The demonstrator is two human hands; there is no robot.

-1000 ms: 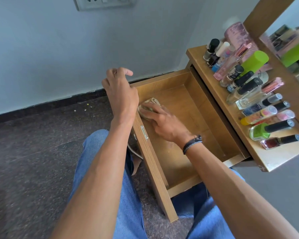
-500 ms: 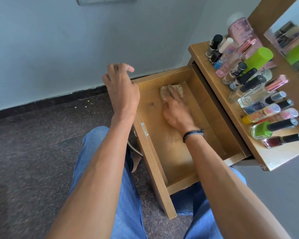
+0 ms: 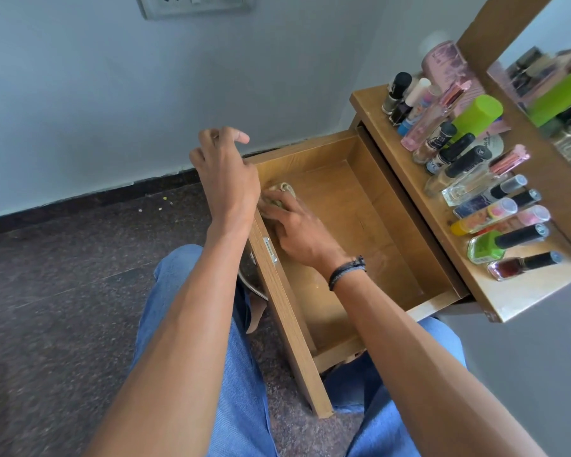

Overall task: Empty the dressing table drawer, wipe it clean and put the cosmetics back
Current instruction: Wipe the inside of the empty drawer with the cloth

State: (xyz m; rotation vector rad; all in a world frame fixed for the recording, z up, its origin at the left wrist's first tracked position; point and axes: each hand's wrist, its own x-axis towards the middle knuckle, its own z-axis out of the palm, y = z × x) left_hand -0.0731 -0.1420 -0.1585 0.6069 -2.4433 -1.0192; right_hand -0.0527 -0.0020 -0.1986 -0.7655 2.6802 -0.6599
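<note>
Head view shows me in the wiping step: the drawer (image 3: 360,225) is pulled out over my knees and holds nothing but the cloth (image 3: 279,192). The cosmetics (image 3: 475,179) all stand or lie in a crowded row on the tabletop (image 3: 508,301), below the mirror (image 3: 548,94). My right hand (image 3: 297,232) is down inside the drawer, fingers laid nearly flat over the bunched cloth, pressing it to the drawer floor in the far corner just behind the front panel. My left hand (image 3: 226,179) is above that same corner of the front panel, fingers loosely curled and holding nothing; whether its heel touches the wood I cannot tell. By my reckoning the emptying is done and the wiping is partway through, since the cloth sits at one corner and the rest of the floor and the side walls lie beyond it. Next I would drag the cloth along the floor toward the near end and into the other corners, bearing down evenly while the left hand steadies the front so the drawer does not slide. After that, the cloth comes out and the bottles go back in. As for writing, several bottles carry printed labels, but the lettering is too small and blurred to read.
</note>
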